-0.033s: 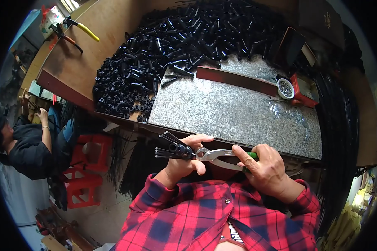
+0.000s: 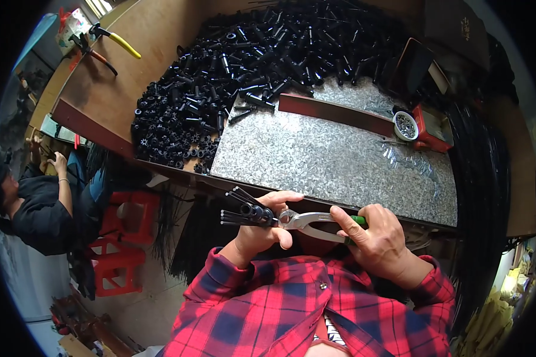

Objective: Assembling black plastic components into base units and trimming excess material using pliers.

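Two hands at work in front of us, close to the slab's near edge; the left hand (image 2: 255, 239) holds a black tubular fitting (image 2: 253, 212) with thin black rods (image 2: 233, 219) fanning out from it, pale-tipped and pointing off to our left; the fitting lies across the fingers, its round open end facing us, while thumb and forefinger stand apart on either side of the pincers' head; how the lower fingers wrap it, we cannot tell, for they are hidden.

Over on the right, we see the right hand (image 2: 378, 238) closed firmly round the green-handled pincers (image 2: 311, 220), one finger laid along the grip; the steel head reaches leftward, right up beside the fitting; whether its bite is touching metal or plastic, we cannot make out.

Beyond the hands we have the grey speckled slab (image 2: 309, 154), a dark red bar (image 2: 333, 113) lying across it; a white cup (image 2: 405, 126) of small shiny pieces sits at the bar's right end; behind, a great heap of black plastic tubes (image 2: 268, 47) spreads wide.
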Motion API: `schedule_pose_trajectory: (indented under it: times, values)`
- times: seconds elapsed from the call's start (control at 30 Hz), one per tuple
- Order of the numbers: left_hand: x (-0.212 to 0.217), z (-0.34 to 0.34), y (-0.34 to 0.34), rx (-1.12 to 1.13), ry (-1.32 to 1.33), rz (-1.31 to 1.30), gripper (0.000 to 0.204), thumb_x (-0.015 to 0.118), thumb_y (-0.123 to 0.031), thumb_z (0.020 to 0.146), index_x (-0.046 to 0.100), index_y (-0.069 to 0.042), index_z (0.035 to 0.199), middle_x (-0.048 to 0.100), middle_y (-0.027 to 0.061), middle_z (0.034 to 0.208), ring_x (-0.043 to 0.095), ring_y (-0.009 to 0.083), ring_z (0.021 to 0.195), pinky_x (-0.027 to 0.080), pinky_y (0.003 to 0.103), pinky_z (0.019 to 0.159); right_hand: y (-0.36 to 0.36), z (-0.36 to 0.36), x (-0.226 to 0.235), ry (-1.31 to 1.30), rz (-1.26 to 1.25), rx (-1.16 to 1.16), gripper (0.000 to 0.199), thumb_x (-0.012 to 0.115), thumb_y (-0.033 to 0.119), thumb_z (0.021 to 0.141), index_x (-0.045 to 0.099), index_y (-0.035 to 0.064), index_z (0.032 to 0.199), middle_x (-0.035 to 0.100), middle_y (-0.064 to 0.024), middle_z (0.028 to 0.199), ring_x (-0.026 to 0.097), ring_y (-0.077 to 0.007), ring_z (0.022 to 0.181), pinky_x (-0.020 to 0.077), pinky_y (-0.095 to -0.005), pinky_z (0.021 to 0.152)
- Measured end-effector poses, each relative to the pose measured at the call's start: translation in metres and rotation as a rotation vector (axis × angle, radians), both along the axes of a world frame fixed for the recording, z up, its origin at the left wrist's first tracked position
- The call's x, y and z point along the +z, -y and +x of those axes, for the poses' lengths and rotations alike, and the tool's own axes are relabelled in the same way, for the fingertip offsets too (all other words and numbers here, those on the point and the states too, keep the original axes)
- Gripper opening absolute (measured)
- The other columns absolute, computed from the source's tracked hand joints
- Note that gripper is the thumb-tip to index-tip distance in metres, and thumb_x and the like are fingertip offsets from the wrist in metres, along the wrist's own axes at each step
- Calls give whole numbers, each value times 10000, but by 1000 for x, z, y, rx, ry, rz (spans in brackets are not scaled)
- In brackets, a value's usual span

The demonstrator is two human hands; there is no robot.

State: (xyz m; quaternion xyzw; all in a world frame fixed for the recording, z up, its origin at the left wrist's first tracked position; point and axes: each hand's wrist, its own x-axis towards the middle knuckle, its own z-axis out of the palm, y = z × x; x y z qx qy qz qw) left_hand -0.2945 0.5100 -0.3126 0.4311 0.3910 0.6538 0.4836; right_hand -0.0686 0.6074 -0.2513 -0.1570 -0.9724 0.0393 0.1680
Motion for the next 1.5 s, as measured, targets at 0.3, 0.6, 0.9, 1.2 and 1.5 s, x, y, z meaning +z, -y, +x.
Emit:
schedule_pose_trajectory:
  times: [0.3, 0.6, 0.9, 1.2, 1.5]
  values:
    - [-10, -1, -1, -50, -54, 70, 921, 855, -374, 484, 508, -10, 1256, 579, -31, 798, 506, 35, 687, 383, 193, 561, 1, 3, 2, 9, 57, -35, 643, 701, 158, 751, 490, 240, 1353, 447, -57, 767, 461, -215, 643, 361, -349, 547]
    - [-6, 4, -1, -10, -194, 98, 872, 845, -347, 541, 490, -10, 1263, 620, 18, 882, 585, 76, 799, 476, 218, 665, 1, 5, 6, 28, 101, -41, 617, 691, 157, 762, 502, 244, 1342, 447, -51, 779, 460, -212, 649, 355, -347, 542]
    - [-10, 10, -1, 105, -249, 66, 779, 828, -396, 573, 558, -14, 1196, 588, 4, 910, 488, 28, 664, 398, 202, 557, -3, 8, 15, 81, 145, -26, 619, 679, 164, 764, 492, 215, 1352, 422, -37, 725, 456, -195, 615, 354, -335, 513]
    - [-12, 13, 0, 218, -270, 45, 799, 831, -485, 555, 584, -25, 1160, 473, -64, 729, 392, 20, 588, 292, 199, 506, 2, 7, 7, 70, -80, -1, 685, 684, 126, 698, 483, 141, 1353, 411, -56, 695, 468, -196, 580, 392, -337, 500]
    - [-8, 11, -3, 138, -107, 32, 919, 804, -560, 469, 545, -24, 1170, 358, -92, 515, 335, 11, 481, 219, 213, 469, -5, 19, 17, -25, 56, 30, 671, 677, 147, 710, 494, 179, 1355, 417, -36, 715, 443, -178, 591, 383, -309, 501]
